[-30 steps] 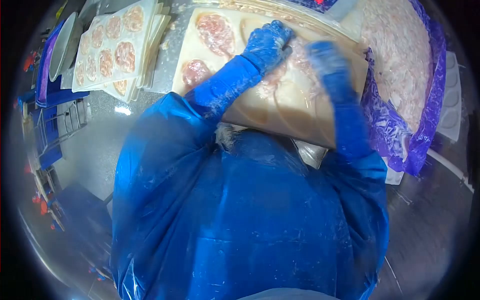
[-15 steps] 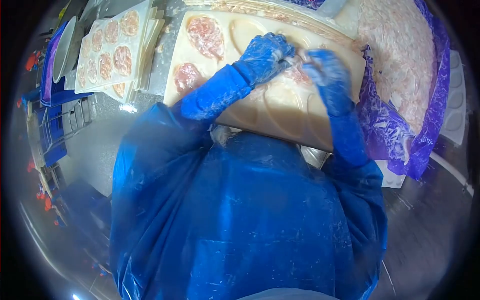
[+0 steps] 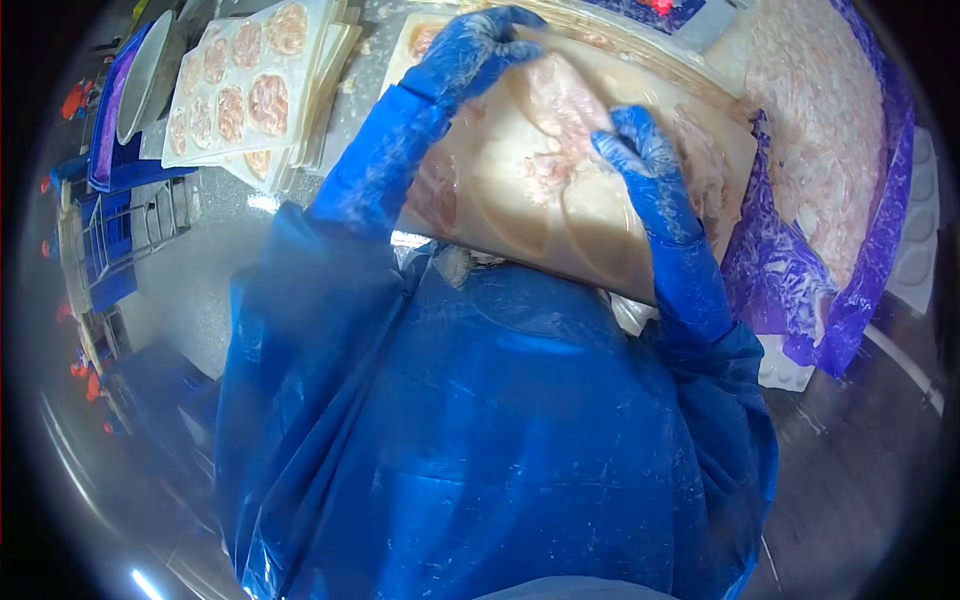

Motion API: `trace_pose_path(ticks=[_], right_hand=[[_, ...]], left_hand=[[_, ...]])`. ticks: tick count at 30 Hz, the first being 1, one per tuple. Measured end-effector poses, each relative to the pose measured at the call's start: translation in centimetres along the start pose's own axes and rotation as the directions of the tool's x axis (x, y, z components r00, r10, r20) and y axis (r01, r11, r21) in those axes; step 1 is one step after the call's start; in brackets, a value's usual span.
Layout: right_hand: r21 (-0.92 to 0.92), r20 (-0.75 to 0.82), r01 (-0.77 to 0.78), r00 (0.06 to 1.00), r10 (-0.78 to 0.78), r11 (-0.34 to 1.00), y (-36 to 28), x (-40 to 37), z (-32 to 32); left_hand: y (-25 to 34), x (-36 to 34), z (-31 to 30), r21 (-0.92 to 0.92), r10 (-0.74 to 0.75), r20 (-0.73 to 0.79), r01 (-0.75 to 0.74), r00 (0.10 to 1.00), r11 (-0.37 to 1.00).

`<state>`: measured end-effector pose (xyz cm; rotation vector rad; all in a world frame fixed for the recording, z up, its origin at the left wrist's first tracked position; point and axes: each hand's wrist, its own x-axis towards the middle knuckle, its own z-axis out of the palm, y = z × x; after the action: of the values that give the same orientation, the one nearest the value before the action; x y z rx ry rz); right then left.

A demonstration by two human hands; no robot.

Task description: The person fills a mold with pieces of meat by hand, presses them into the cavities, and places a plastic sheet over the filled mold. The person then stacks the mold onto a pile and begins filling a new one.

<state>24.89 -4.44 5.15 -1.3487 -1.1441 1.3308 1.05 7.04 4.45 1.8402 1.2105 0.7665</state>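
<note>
A pale tray (image 3: 470, 175) with oval hollows lies in front of me. A thin, pale pink piece of raw meat (image 3: 565, 95) is spread over it, between my two hands. My left hand (image 3: 470, 55), in a blue glove, is above the tray's far left part, thumb and fingers apart, near the meat's upper end. My right hand (image 3: 645, 155), gloved too, has its fingers curled at the right edge of the meat, thumb and forefinger closed on it. More meat lies in hollows at the left and right of the tray.
Stacked white sheets with oval meat portions (image 3: 230, 90) stand at the left, beside a grey bowl (image 3: 150, 80) and blue crate. At right, a large mass of raw meat (image 3: 815, 120) lies on purple film (image 3: 780, 265). White moulded trays (image 3: 915, 220) are beyond it.
My left hand has moved up and left, away from the tray's middle, and its fingers have opened. My right hand has lowered slightly. The meat now lies more spread out between them.
</note>
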Motion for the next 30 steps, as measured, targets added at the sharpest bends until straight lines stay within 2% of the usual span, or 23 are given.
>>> trace_pose_path(ticks=[1,2,3,4,5,7,9,10,11,13,14,15,17,18,19,21,23,24,25,27,28,29,30], right_hand=[[-0.069,0.055,0.029,0.998,-0.025,0.997,2.3,0.6,-0.8],[-0.136,0.109,0.062,0.993,-0.047,0.989,2.5,1.2,-0.7],[-0.139,0.111,0.06,0.993,-0.045,0.988,2.8,1.9,-0.7],[-0.2,0.099,0.196,0.979,-0.179,0.96,3.1,2.3,-0.6],[-0.26,0.096,0.325,0.946,-0.311,0.909,3.1,2.8,-0.2],[-0.233,0.048,0.312,0.95,-0.309,0.921,3.5,4.6,1.5],[-0.578,0.302,0.633,0.752,-0.587,0.515,3.3,6.0,2.7],[-0.733,0.462,0.642,0.713,-0.528,0.226,6.2,7.8,2.5],[-0.731,0.464,0.644,0.712,-0.527,0.225,5.9,7.7,2.0],[-0.801,0.558,0.594,0.785,-0.269,0.073,4.4,7.6,1.1],[-0.802,0.529,0.594,0.757,-0.384,0.067,4.1,7.1,0.8],[-0.802,0.528,0.594,0.757,-0.385,0.068,4.0,7.1,1.0],[-0.728,0.502,0.657,0.704,-0.502,0.194,3.4,7.1,1.4],[-0.729,0.57,0.663,0.725,-0.386,0.168,3.4,6.9,1.5],[-0.729,0.57,0.663,0.725,-0.386,0.168,3.7,6.6,1.4],[-0.609,0.537,0.717,0.688,-0.489,0.34,4.3,6.1,1.3],[-0.613,0.505,0.684,0.724,-0.47,0.396,4.4,6.2,1.5],[-0.697,0.493,0.609,0.79,-0.365,0.378,4.5,6.7,1.8],[-0.771,0.47,0.537,0.843,-0.264,0.343,4.3,7.2,2.1],[-0.781,0.422,0.499,0.865,-0.273,0.375,4.0,7.2,1.9],[-0.482,0.45,0.547,0.825,-0.342,0.685,4.7,7.7,0.8],[-0.091,0.443,0.5,0.795,-0.415,0.861,5.0,8.0,0.1],[-0.01,0.369,0.374,0.864,-0.344,0.927,2.8,7.1,0.2]], left_hand=[[-2.0,0.1,-0.1,0.185,0.085,-0.128,-0.061,0.988,0.981],[-2.0,-0.2,-0.1,0.185,0.085,-0.133,-0.06,0.987,0.981],[-2.1,-0.6,0.2,0.25,0.2,-0.167,-0.154,0.966,0.956],[-2.1,-1.3,0.9,0.317,0.308,-0.19,-0.239,0.932,0.918],[-1.8,-2.3,2.2,0.261,0.226,-0.087,-0.197,0.97,0.945],[-3.7,-3.8,3.8,0.507,0.415,0.137,-0.423,0.9,0.751],[-5.5,-3.2,2.8,0.426,0.41,0.122,-0.42,0.904,0.801],[-6.4,-3.0,2.6,0.339,0.399,0.105,-0.41,0.911,0.847],[-6.5,-2.9,2.4,0.339,0.398,0.103,-0.408,0.912,0.847],[-6.0,-2.5,1.7,0.568,0.354,0.186,-0.394,0.917,0.723],[-5.5,-2.6,1.5,0.596,0.346,0.214,-0.402,0.914,0.695],[-6.0,-2.6,1.6,0.597,0.346,0.214,-0.403,0.914,0.694],[-6.6,-2.5,2.3,0.73,0.41,0.188,-0.406,0.893,0.55],[-6.4,-2.7,2.6,0.729,0.411,0.186,-0.405,0.893,0.551],[-6.2,-3.0,2.7,0.71,0.394,0.151,-0.377,0.907,0.595],[-3.8,-3.6,2.6,0.689,0.379,0.115,-0.348,0.918,0.635],[-1.1,-4.3,3.9,0.535,0.327,0.108,-0.332,0.939,0.777],[-2.1,-4.1,4.9,0.499,0.392,0.059,-0.367,0.918,0.785],[-2.1,-3.7,5.1,0.504,0.389,0.053,-0.361,0.92,0.785],[-1.1,-2.9,5.3,0.685,0.219,0.132,-0.249,0.967,0.685],[-0.5,-3.1,5.6,0.676,0.251,0.086,-0.242,0.964,0.696],[-0.1,-3.6,5.7,0.676,0.252,0.077,-0.236,0.965,0.698],[0.1,-4.0,5.9,0.42,0.164,0.013,-0.154,0.986,0.894]])
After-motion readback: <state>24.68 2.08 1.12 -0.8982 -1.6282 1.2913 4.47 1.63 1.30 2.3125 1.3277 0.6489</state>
